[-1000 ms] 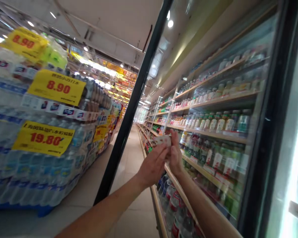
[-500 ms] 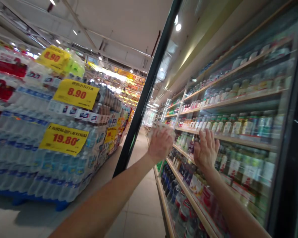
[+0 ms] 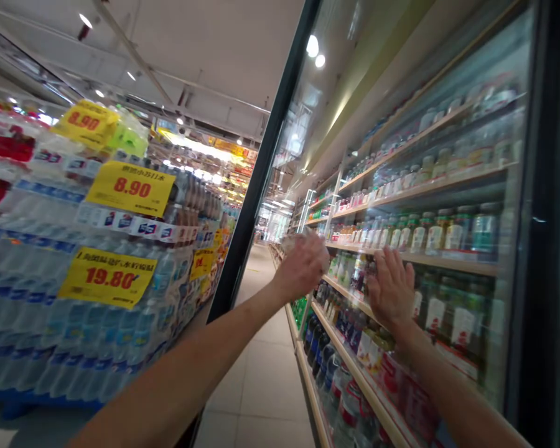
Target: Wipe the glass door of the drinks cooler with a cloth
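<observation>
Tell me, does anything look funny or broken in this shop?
The right hand looks odd: it is spread flat, seemingly against the glass door of the drinks fridge, as if pushing on it. The left hand holds a small pale thing, too blurry to name. Nothing looks spilled or broken.

- a wooden-edged shelf (image 3: 448, 261) of the drinks cooler runs just above my right fingers (image 3: 388, 277), with rows of pale bottles with white labels (image 3: 424, 239) standing on it
- below my right fingers, a lower shelf (image 3: 354, 379) slants away, carrying dark-capped bottles (image 3: 320, 351) and red-labelled bottles (image 3: 348, 398)
- the tile floor (image 3: 261, 386) of the aisle lies well below my left fingers (image 3: 303, 261)
- left of my left fingers, a blue pallet (image 3: 9, 406) sits on that floor, under stacks of shrink-wrapped water bottles (image 3: 98, 330)
</observation>
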